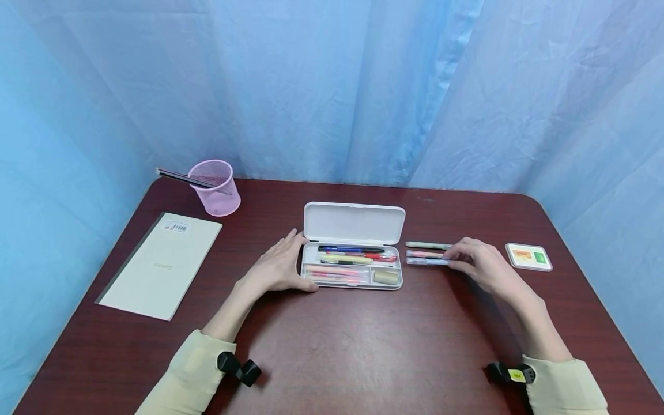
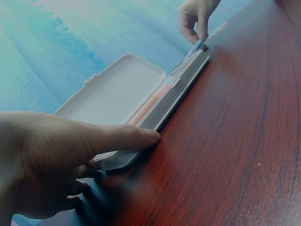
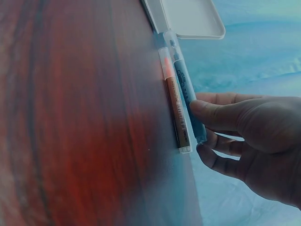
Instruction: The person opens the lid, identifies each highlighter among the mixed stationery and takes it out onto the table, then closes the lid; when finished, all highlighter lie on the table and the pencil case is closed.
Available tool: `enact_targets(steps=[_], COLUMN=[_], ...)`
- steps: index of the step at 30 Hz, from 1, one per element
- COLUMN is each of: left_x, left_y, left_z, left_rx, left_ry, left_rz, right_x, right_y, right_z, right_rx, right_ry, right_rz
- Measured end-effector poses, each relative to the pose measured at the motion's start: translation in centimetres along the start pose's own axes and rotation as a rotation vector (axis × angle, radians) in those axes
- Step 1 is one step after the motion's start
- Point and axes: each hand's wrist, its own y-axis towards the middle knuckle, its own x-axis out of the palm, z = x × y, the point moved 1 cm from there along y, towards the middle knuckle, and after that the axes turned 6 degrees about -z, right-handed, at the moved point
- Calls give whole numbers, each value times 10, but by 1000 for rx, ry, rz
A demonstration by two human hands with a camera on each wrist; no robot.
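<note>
A white pencil case (image 1: 354, 223) lies with its lid raised, several pens and a beige eraser-like block (image 1: 386, 278) inside. My left hand (image 1: 280, 266) grips its left end, thumb along the front wall (image 2: 136, 136) and fingers at the back corner. To the right of the case, my right hand (image 1: 479, 265) pinches a blue pen (image 3: 186, 84) with a clear cap between thumb and fingers. Beside that pen are a pink-orange pen (image 3: 175, 108) and a greenish pen (image 1: 426, 245), roughly parallel. The fingers partly cover the pens' right ends.
A pale notebook (image 1: 161, 265) lies at the left. Behind it stands a pink mesh pen cup (image 1: 220, 199) with dark pencils (image 1: 181, 177) leaning out. At the far right is a small flat case (image 1: 529, 257) with orange and green patches. Blue curtains (image 1: 332, 92) surround the table.
</note>
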Motion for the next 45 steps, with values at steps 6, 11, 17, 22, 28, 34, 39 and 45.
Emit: enact_targets(steps=[6,11,17,22,28,34,39,45], left_x=[-1,0,0,0,0,0,-1,0], left_y=[0,0,-1,-1,0,-1,-2,-2], left_z=[0,0,0,0,-1,0,0,0], left_rx=[9,11,15,19,18,20,22,23], left_ry=[5,-1,-2,0,1,-2,-4,-5], left_rz=[11,11,14,14,13,12,12,16], right_x=[0,0,-2,-1,0,0,0,1], right_y=[-1,-1,0,1,1,2,3,3], right_z=[0,0,0,0,1,1,0,-1], right_rx=[29,42,75,94,97,100,106,108], right_ry=[-25,-25,-11,-8,-18,-24,-25,-27], right_rz=[-33,-52,-97,-118,-116,-117,-119,-124])
